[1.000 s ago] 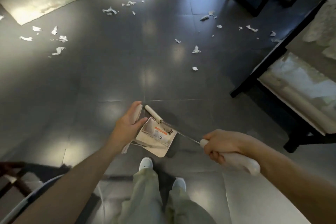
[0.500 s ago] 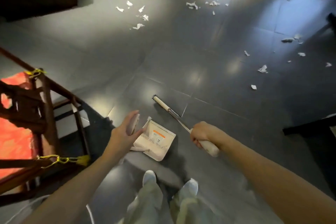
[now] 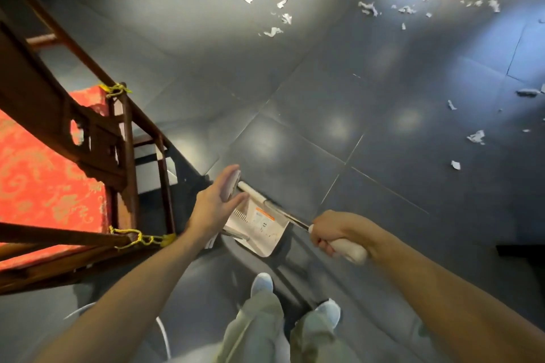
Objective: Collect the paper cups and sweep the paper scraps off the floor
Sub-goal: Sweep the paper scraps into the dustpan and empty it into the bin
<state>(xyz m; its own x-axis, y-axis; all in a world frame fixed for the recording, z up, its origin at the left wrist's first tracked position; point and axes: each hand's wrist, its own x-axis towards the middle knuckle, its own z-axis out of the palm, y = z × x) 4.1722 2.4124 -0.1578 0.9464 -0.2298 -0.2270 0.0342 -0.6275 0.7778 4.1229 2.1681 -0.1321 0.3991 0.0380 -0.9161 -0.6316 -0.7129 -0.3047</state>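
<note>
At the left hand (image 3: pixel 213 209), the dustpan (image 3: pixel 265 233) handle is blurred.

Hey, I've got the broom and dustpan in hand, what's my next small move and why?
Probably step forward and right toward the nearest paper scraps. The left hand holds the dustpan by its handle, the right hand grips the broom handle, yet every scrap lies well away from both.
</note>
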